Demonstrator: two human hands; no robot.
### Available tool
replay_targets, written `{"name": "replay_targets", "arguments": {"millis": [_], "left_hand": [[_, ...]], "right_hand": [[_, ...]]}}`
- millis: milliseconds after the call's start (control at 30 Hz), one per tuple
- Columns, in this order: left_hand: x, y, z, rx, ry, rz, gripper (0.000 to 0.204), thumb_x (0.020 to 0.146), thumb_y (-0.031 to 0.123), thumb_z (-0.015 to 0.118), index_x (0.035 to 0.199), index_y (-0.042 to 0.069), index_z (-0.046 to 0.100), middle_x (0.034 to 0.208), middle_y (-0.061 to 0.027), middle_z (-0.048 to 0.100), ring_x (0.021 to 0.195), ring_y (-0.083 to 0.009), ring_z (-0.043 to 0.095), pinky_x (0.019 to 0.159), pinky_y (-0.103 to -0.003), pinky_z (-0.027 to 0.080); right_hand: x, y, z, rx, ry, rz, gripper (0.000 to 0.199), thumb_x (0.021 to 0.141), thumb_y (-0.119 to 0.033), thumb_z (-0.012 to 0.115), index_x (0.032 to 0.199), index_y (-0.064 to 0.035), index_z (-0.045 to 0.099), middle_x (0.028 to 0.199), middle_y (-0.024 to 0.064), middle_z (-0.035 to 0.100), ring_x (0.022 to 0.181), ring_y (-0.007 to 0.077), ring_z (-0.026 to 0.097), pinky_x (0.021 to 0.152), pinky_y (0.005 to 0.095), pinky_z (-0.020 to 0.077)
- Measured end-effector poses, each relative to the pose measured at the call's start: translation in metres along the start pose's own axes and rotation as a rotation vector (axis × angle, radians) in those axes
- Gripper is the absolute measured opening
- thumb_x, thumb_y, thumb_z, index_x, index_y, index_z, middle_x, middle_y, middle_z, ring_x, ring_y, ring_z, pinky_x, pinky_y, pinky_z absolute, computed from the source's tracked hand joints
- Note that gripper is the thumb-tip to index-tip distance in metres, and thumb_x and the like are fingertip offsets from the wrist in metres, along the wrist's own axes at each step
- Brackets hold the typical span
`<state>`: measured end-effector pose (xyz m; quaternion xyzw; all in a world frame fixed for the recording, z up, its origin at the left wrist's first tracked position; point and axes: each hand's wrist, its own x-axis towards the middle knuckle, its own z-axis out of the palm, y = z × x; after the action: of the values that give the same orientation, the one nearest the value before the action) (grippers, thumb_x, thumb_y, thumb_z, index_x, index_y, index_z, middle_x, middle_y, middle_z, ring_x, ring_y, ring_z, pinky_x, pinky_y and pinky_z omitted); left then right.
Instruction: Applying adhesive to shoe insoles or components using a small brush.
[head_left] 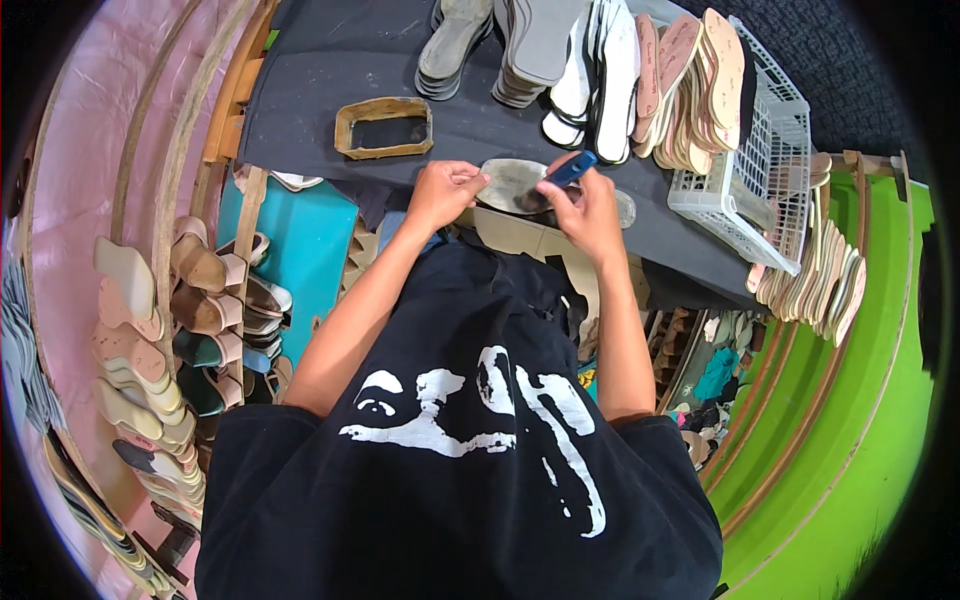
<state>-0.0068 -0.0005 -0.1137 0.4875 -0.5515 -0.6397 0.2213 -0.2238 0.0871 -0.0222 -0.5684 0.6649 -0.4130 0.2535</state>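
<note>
A grey shoe sole (pixel 508 186) lies crosswise at the near edge of the dark-covered table. My left hand (pixel 447 196) pinches its left end between thumb and fingers. Closed over the right part of the sole, my right hand (pixel 588 212) grips a blue-handled brush (pixel 573 168). The dark lower end of the brush is blurred and meets the sole's surface near its middle. Part of the sole is hidden under my right hand, and its narrower end shows to the right of it.
An open tan box (pixel 384 152) with dark contents stands left of the sole. Stacks of grey soles (pixel 530 50), white soles (pixel 612 80) and pinkish insoles (pixel 690 90) lie at the back. A white plastic basket (pixel 745 190) stands on the right. Shoe racks (pixel 210 270) flank my left.
</note>
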Motion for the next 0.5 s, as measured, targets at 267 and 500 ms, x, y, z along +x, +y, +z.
{"name": "replay_targets", "arguments": {"millis": [267, 500], "left_hand": [[0.005, 0.005, -0.003, -0.058, -0.012, -0.058, 0.034, 0.092, 0.022, 0.084, 0.104, -0.008, 0.077, 0.088, -0.011, 0.078, 0.072, -0.0118, 0.072, 0.064, -0.026, 0.06], [0.008, 0.0, -0.005, -0.065, -0.073, -0.07, 0.033, 0.093, 0.023, 0.083, 0.105, -0.007, 0.077, 0.089, -0.01, 0.078, 0.073, -0.0104, 0.071, 0.066, -0.025, 0.06]], "right_hand": [[-0.005, -0.01, -0.016, -0.058, -0.187, -0.134, 0.014, 0.089, -0.001, 0.078, 0.098, 0.0001, 0.067, 0.087, 0.0129, 0.072, 0.075, 0.0256, 0.07, 0.068, 0.0339, 0.0537], [0.02, 0.007, -0.02, 0.068, -0.152, -0.048, 0.013, 0.094, -0.004, 0.075, 0.099, 0.0019, 0.065, 0.079, 0.0125, 0.069, 0.07, 0.0139, 0.068, 0.066, 0.0307, 0.0538]]}}
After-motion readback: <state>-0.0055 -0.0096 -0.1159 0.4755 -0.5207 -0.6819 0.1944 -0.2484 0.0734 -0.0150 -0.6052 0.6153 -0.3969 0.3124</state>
